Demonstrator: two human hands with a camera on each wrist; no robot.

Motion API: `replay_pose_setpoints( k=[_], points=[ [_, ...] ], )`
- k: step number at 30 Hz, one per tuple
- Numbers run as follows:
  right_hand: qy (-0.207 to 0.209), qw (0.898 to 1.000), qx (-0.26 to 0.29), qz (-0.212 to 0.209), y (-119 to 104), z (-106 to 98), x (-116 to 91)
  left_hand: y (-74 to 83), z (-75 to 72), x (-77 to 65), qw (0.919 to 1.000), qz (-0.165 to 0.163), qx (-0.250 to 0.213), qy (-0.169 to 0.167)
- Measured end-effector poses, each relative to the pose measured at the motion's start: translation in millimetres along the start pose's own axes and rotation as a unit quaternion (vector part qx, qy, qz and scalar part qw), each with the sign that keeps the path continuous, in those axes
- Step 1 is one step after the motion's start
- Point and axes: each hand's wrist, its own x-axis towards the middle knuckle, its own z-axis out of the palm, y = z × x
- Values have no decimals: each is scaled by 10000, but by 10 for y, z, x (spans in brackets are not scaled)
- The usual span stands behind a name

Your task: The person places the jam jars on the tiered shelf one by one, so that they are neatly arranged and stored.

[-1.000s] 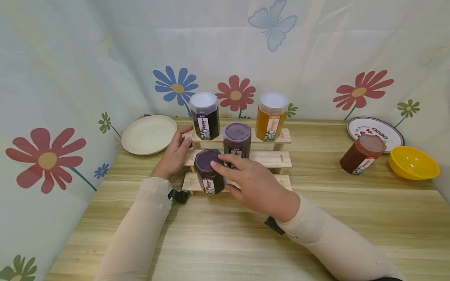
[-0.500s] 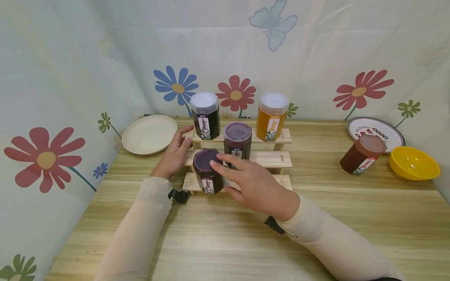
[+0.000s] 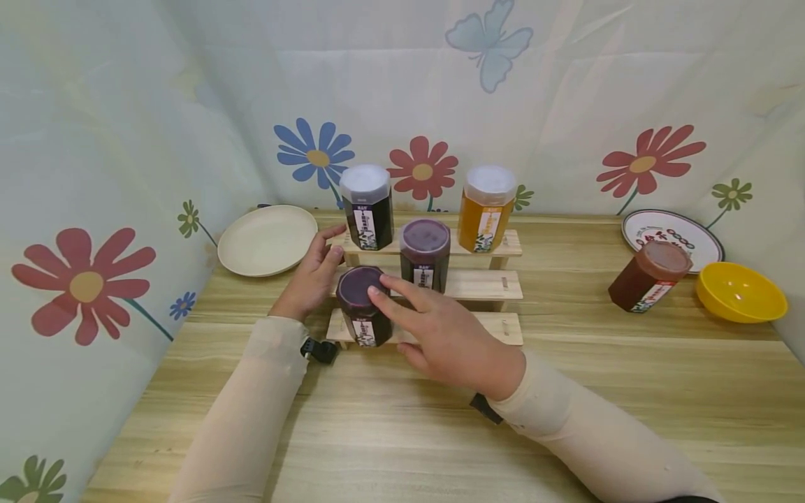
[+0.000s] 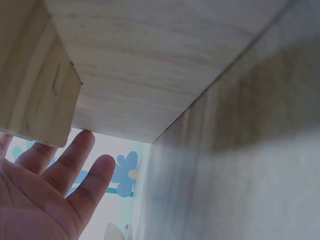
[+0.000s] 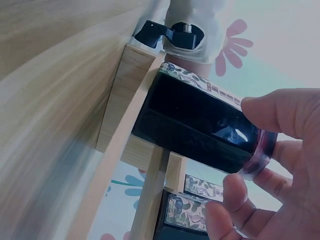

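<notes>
A dark purple octagonal jar (image 3: 363,304) stands at the left end of the bottom tier of a three-tier wooden rack (image 3: 484,283). Extended fingers of my right hand (image 3: 449,335) touch its lid from the right; in the right wrist view the thumb (image 5: 262,111) lies along the label side near the lid. My left hand (image 3: 310,279) is at the rack's upper left end, its fingers (image 4: 92,185) spread beside the wood and holding nothing. A second purple jar (image 3: 425,255) is on the middle tier. The top tier bears a dark jar (image 3: 367,209) and an orange jar (image 3: 487,211), both white-lidded.
A cream plate (image 3: 267,241) lies left of the rack. Far right, a red-brown jar (image 3: 648,276) leans by a patterned plate (image 3: 648,227), with a yellow bowl (image 3: 741,293) beside it. A flowered curtain (image 3: 553,105) closes off the back of the table.
The front purple jar has shifted slightly left along the bottom tier, and my right hand has moved left with it. My left hand has stayed in place.
</notes>
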Motion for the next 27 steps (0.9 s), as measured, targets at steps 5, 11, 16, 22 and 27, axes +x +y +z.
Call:
replay_pose_setpoints(
  k=[5,11,16,22,27],
  points=[
    [-71,9999,107,67,-17,5,3,12,-5,-1,10000,-28,-14,-10],
    [62,9980,558,301,-68,-74,-9,15,-1,0,10000,-39,-25,-22],
    [239,9941,954,461,-84,-322,-57,15,2,5,9999,35,-97,-44],
    [225,9905,1073,835,35,-729,-172,12,-6,-4,10000,-18,-44,-54],
    [439,9858,1034,1250,202,-1018,-283,16,-7,-13,10000,-37,22,-71]
  ],
)
